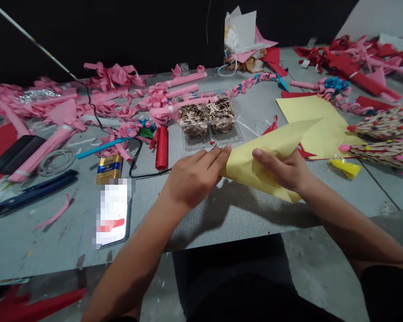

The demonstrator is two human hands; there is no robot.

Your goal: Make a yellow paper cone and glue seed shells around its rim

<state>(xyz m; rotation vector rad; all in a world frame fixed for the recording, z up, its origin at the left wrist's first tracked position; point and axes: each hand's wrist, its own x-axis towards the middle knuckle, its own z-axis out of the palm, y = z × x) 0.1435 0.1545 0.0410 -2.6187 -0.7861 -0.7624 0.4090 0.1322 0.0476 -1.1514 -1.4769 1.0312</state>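
Observation:
A sheet of yellow paper (246, 156), rolled into a cone, is held above the near edge of the table. Its narrow end points left, and my left hand (198, 176) is closed round it, fingers pressed together, hiding the tip. Farther right, my right hand (283, 167) grips the wide end with the thumb on the outside and the other fingers hidden behind or inside the paper. Flat yellow sheets (325, 138) lie beyond my right hand. Just past my left hand stands a transparent plastic box (206, 120) with two heaps of thin beige chips.
Pink paper scraps (114, 78) cover the table's back left. A red roll (161, 147), a phone (113, 214), a gold-and-blue pack (109, 169) and a dark blue stapler-like tool (34, 192) lie left. Chip-covered cones (389, 154) lie at right, beside a small yellow packet (345, 168).

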